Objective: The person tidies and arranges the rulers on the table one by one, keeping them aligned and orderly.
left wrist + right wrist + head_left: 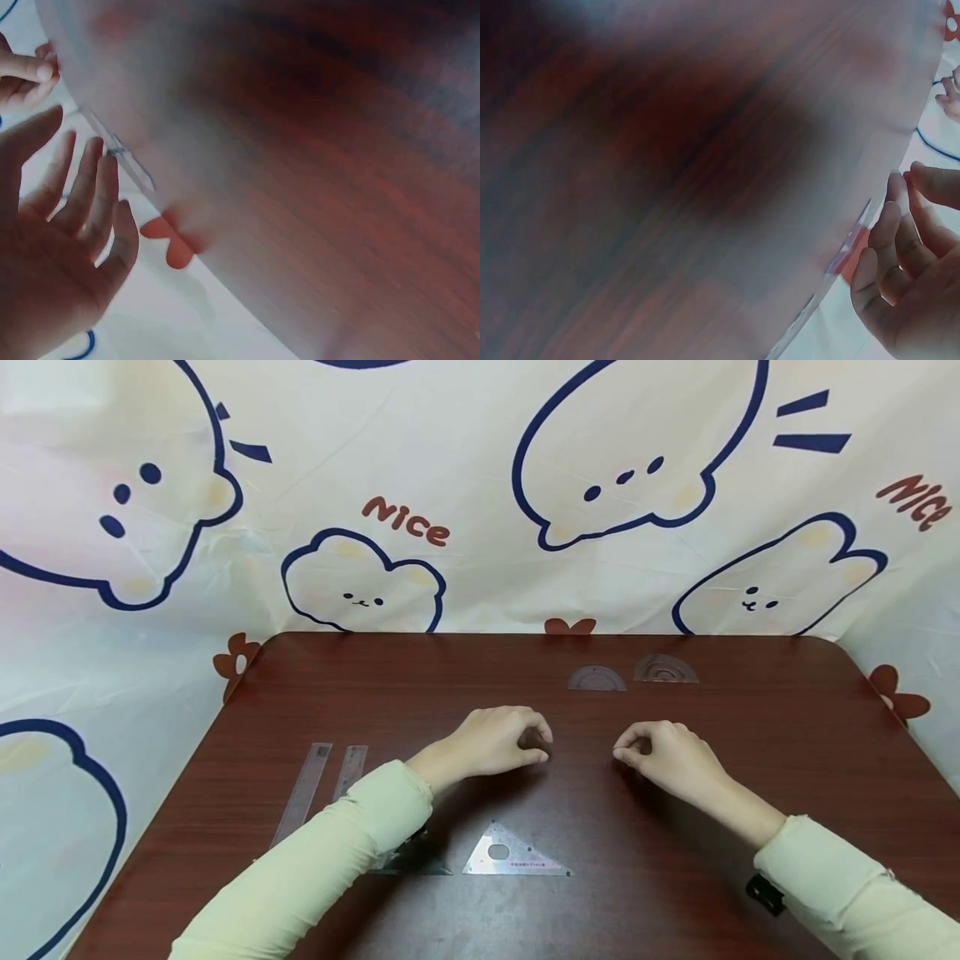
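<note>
Above the middle of the table, my left hand hangs with loosely curled fingers and a gap between thumb and fingertips. Facing it, my right hand has bent fingers, its thumb close to the index fingertip. Neither hand holds anything. In the wrist views, the left hand and right hand show bare palms. A clear triangular set square lies below the left hand. Another set square is partly hidden by the left sleeve. Beyond the hands lie two clear protractors, one left, one right.
On the left of the brown table, a clear ruler lies beside a second ruler, whose lower end the left sleeve covers. A white cloth with cartoon outlines hangs behind the table's far edge.
</note>
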Available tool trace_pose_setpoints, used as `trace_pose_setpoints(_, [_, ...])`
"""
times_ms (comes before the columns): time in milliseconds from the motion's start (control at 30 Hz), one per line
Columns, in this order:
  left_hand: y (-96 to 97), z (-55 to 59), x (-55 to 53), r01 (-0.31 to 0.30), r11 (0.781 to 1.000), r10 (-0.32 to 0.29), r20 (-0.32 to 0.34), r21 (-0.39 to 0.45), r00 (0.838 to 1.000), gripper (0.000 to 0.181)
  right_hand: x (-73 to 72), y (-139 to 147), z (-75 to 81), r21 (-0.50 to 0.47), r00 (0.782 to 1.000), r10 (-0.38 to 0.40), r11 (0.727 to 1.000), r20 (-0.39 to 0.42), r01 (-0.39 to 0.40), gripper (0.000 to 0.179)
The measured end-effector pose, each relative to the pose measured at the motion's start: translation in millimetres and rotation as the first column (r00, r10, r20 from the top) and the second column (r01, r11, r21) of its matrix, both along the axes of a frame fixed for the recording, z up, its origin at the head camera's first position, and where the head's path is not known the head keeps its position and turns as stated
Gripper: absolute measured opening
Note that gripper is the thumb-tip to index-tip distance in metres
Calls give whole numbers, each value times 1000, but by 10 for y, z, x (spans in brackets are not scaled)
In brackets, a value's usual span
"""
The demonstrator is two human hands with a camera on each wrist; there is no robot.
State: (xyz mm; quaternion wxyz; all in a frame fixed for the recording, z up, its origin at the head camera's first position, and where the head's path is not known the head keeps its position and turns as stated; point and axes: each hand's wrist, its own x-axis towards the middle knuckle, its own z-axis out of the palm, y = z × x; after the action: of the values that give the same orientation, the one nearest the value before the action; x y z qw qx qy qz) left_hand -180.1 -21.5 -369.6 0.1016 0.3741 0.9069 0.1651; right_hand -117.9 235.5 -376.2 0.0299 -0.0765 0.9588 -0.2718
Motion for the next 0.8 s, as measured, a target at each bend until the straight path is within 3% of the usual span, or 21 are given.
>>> trace_pose_setpoints(133, [42, -24, -135, -6, 1000, 5, 77, 10, 997, 24, -103, 70, -13, 4, 1000, -29, 1000, 12, 29, 7])
trace_pose_setpoints(367, [176, -38, -332, -49, 998, 44, 125, 39, 991, 26, -286, 124, -33, 31, 997, -69, 997, 15, 69, 7])
trace_pose_setpoints(600, [256, -60, -439, -105, 994, 106, 109, -15, 988, 30, -431, 123, -36, 53, 994, -106, 993, 16, 105, 13])
trace_pose_setpoints(800, [291, -74, -530, -148, 989, 149, 144, -17, 978, 37, -536, 120, -44, 51, 992, -127, 991, 17, 126, 13])
